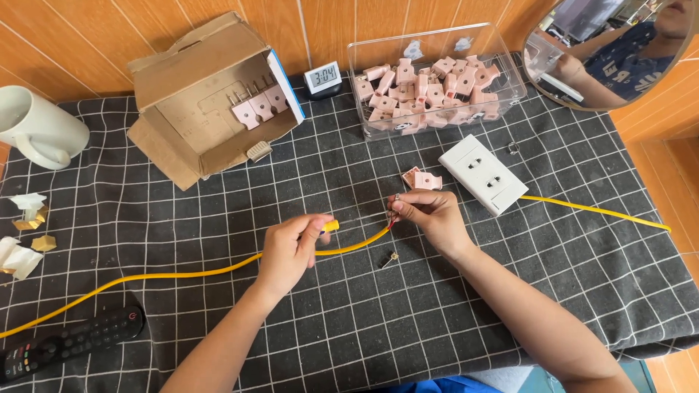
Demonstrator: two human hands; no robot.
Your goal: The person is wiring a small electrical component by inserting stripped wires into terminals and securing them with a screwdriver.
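Observation:
My left hand (290, 251) is closed on a small yellow-handled tool (330, 225), held over the yellow cable (182, 274) that runs across the black checked cloth (349, 306). My right hand (429, 215) pinches the cable's stripped end (392, 211), where bare wires show. A small dark metal part (388, 258) lies on the cloth between my hands. Just beyond my right hand lie a pink plug piece (422, 179) and a white double wall socket (483, 174).
A clear plastic box (510, 87) with several pink plug parts stands at the back, beside a small digital clock (322, 76). An open cardboard box (211, 102) holds more pink parts. A white mug (36, 127), a black remote (69, 340), a round mirror (619, 51) and paper scraps (18, 255) ring the edges.

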